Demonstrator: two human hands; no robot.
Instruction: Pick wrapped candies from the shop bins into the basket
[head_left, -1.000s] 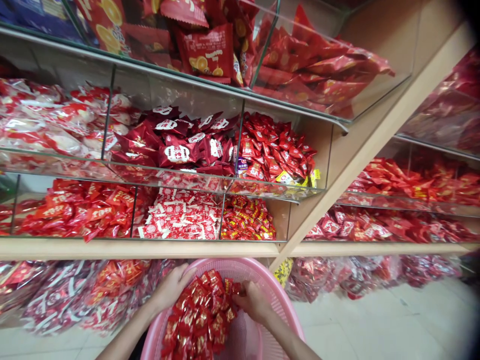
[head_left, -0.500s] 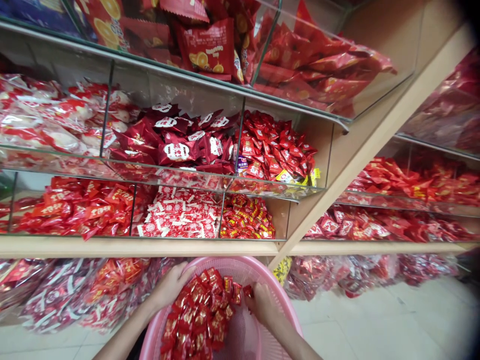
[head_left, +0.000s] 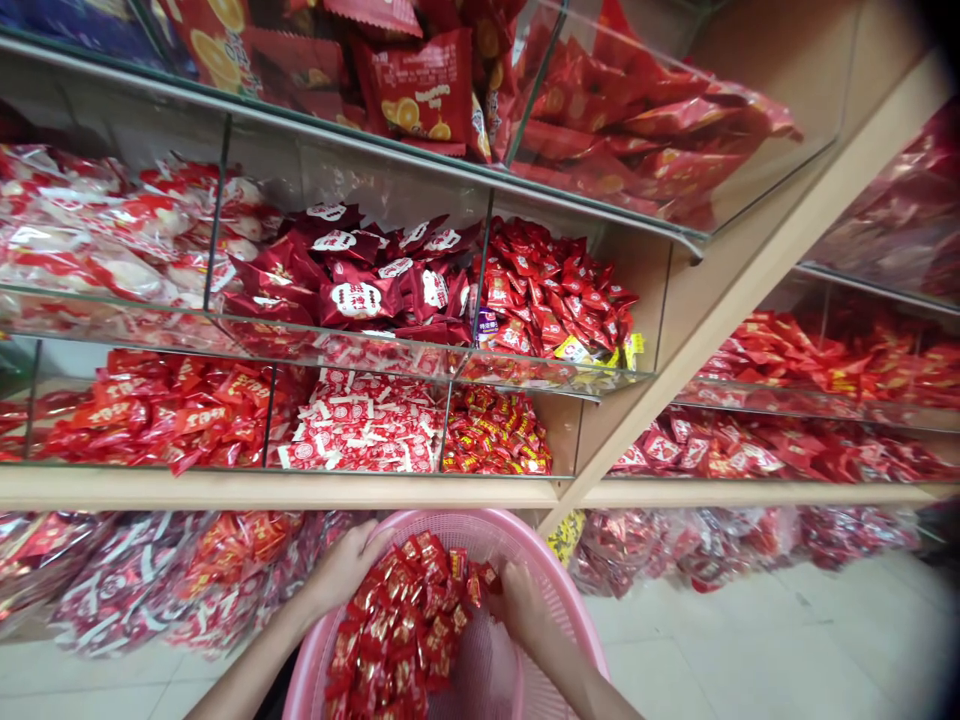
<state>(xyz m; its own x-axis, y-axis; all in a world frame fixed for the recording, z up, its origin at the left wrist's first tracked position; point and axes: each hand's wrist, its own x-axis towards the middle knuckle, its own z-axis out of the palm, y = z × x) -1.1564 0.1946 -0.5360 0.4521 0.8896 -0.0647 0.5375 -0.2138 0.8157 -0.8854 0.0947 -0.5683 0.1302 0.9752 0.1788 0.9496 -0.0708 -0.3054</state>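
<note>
A pink plastic basket [head_left: 589,635] is in front of me, low in the view, with a heap of red and gold wrapped candies [head_left: 397,630] along its left side. My left hand [head_left: 346,568] grips the basket's upper left rim, fingers over the edge. Inside the basket, toward the right, my right hand [head_left: 523,605] has its fingers curled at the edge of the heap. Red wrapped candies show at its fingertips, and the fingers look closed on them. The palm side is hidden from me.
Glass-fronted shelves rise ahead, with maroon packets [head_left: 360,298], small red packets [head_left: 555,290], red-and-white candies [head_left: 367,425] and red-yellow candies [head_left: 495,435] in compartments. A wooden ledge [head_left: 262,488] runs above the basket. Bagged sweets [head_left: 637,545] lie beneath on the tiled floor [head_left: 735,640].
My right hand has shifted very slightly at the heap's edge, and the candies by its fingertips have moved a little. My left hand stays on the rim.
</note>
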